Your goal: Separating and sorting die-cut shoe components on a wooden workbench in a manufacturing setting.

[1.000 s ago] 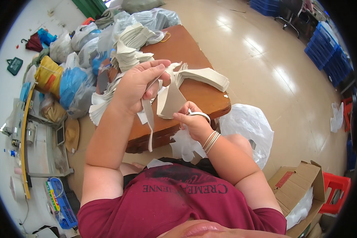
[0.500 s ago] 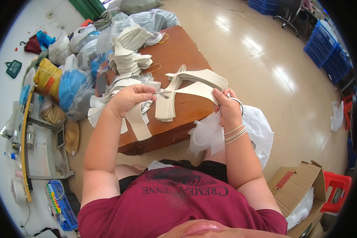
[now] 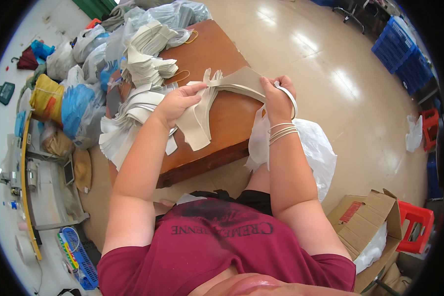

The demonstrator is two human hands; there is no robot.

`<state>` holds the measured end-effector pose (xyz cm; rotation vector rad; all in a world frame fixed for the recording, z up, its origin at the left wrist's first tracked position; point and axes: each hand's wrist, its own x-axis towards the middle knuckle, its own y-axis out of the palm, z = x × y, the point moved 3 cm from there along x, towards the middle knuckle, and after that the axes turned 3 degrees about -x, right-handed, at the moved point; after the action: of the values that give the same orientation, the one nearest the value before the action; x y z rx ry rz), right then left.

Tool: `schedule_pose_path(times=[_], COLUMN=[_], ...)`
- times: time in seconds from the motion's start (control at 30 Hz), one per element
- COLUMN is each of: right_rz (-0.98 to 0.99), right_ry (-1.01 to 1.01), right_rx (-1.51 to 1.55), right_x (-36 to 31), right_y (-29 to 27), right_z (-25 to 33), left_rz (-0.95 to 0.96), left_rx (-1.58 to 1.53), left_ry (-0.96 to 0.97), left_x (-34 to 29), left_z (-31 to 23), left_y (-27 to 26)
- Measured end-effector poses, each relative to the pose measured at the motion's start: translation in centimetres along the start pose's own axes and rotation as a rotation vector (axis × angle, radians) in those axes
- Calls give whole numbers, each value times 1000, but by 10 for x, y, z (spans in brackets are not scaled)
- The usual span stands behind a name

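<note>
A curved, cream fabric-like piece [image 3: 239, 79] spans between my hands over a stack of matching cut pieces [image 3: 197, 129] on the brown wooden table. My right hand [image 3: 279, 96] pinches its right end at the table's edge. At its left end, my left hand [image 3: 182, 101] has thumb and fingers closed on the narrow part, low against the stack. A white band [image 3: 292, 97] loops round my right hand, and thin bangles circle that wrist. Below it hangs a translucent white plastic bag [image 3: 313, 153].
More bundles of cream cut pieces [image 3: 145, 69] lie on the table [image 3: 207, 47]'s left side. Filled plastic bags [image 3: 81, 111] crowd beyond them. Blue crates [image 3: 394, 44] stand far right; an opened cardboard box [image 3: 365, 219] and red stool [image 3: 415, 227] are near right.
Both hands have moved away from my body, bringing the piece over and onto the stack. The left flap that hung from my left hand now lies along the stack. The view has shifted slightly.
</note>
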<state>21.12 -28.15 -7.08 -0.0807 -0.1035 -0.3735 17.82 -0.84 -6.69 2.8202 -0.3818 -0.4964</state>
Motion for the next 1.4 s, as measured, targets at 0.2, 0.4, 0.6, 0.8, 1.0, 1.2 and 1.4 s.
schedule_pose_path(times=[0.2,0.4,0.6,0.8,1.0,1.2,1.4], right_rz=[-26,-51,-51,-61,17,107,111], right_ry=[86,131,143,140,198,474,348], right_rx=[-65,-174,-166,-234,-165,400,200], right_x=[9,16,30,27,24,21,25], right_y=[11,11,5,1,-8,-11,-16], right_z=[-8,-11,-35,-38,-33,-33,-40], left_rz=[-56,-98,-250,-493,-518,-561,-561], left_rx=[-10,181,718,1095,1210,1225,1295], left_ry=[-24,-77,180,155,121,233,208], left_x=[23,39,39,25,-9,-23,-33], left_z=[12,17,9,5,13,29,25], left_y=[-6,-13,-6,-4,19,26,28])
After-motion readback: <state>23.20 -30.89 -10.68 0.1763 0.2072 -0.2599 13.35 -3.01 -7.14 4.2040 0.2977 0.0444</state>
